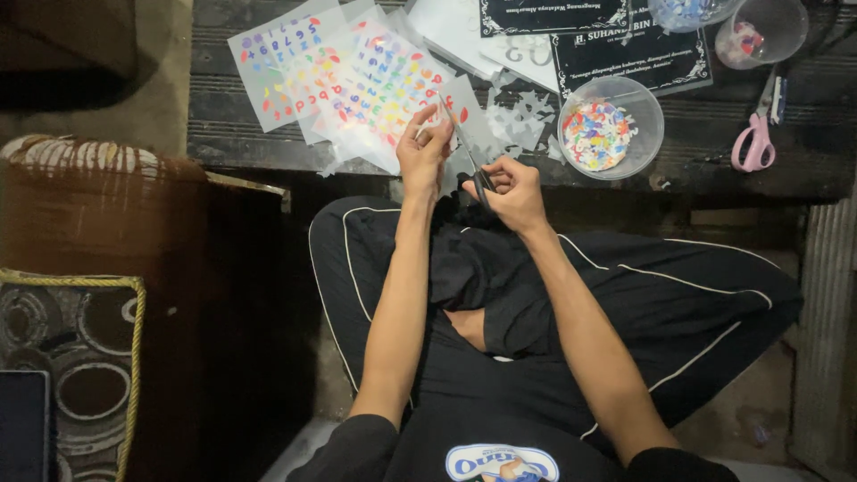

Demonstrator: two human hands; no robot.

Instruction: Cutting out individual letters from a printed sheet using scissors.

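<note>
At about eleven o'clock on the dark low table (pixel 232 147) lie fanned clear sticker sheets (pixel 295 67), printed with small coloured letters and numerals. At the table's near edge the left hand (pixel 422 153) is closed in a pinch on a small sticker scrap (pixel 444 114); it looks thin, light and floppy, best held by its margin close to the cut. The right hand (pixel 511 192) is closed through the dark handles of scissors (pixel 467 152), blades pointing up at the scrap. At one o'clock sits a clear tub (pixel 611 125) of coloured cut-outs below a black card (pixel 629 49) with a white ornate border; pink-handled scissors (pixel 757 134) lie at two o'clock.
</note>
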